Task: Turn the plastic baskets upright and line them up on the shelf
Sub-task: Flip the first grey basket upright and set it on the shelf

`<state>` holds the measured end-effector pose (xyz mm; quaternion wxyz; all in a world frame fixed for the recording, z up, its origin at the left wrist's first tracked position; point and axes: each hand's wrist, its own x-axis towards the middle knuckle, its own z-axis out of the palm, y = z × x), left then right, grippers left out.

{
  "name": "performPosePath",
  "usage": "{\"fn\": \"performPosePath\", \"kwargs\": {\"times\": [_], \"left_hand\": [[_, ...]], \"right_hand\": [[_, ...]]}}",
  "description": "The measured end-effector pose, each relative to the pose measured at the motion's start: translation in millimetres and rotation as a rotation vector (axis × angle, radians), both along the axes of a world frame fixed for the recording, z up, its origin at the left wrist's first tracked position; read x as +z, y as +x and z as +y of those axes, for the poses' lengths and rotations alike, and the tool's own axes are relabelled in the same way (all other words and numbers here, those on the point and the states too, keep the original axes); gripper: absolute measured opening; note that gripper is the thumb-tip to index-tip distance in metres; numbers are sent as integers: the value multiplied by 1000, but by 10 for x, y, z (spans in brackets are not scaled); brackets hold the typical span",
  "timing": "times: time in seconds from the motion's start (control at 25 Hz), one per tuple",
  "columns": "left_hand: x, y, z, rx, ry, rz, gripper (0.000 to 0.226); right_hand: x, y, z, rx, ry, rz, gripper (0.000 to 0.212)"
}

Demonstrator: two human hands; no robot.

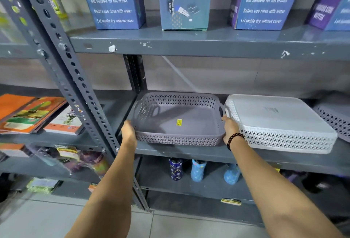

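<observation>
A grey perforated plastic basket [176, 118] sits upright on the middle grey metal shelf [189, 151], a yellow sticker on its floor. My left hand [128, 132] grips its front left corner and my right hand [230, 127], with a dark bead bracelet at the wrist, grips its front right corner. Touching its right side lies a white basket [278, 122], upside down with its flat bottom facing up. At the far right edge, part of a third lilac basket [335, 118] shows, also bottom up.
Blue bottle boxes [113, 0] stand on the shelf above. A perforated steel post [75, 78] rises left of the grey basket. Orange notebooks [28, 112] lie on the left rack. Patterned bottles [197, 169] stand on the shelf below. Tiled floor underneath.
</observation>
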<state>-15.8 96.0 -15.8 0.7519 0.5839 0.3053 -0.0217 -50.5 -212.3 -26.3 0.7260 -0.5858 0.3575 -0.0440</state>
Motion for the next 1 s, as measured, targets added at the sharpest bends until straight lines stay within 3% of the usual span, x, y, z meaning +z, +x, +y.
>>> {"fn": "performPosePath", "kwargs": {"times": [0.4,0.52,0.72,0.88,1.0], "left_hand": [[-43,-87,-92,79,101,46,30],[42,-172,-191,133,311,43,43],[244,-223,-384,146,656,-218,44],[459,-197,-854,4,589,-332,42],[517,-180,-1428,-138,515,-375,43]], "right_hand": [[-229,26,-45,-27,-65,43,16],[-43,-59,77,-69,-111,38,27],[164,-157,187,-116,-242,-56,37],[344,-251,130,-146,-224,-175,29],[502,-374,-111,-227,-185,-238,35]]}}
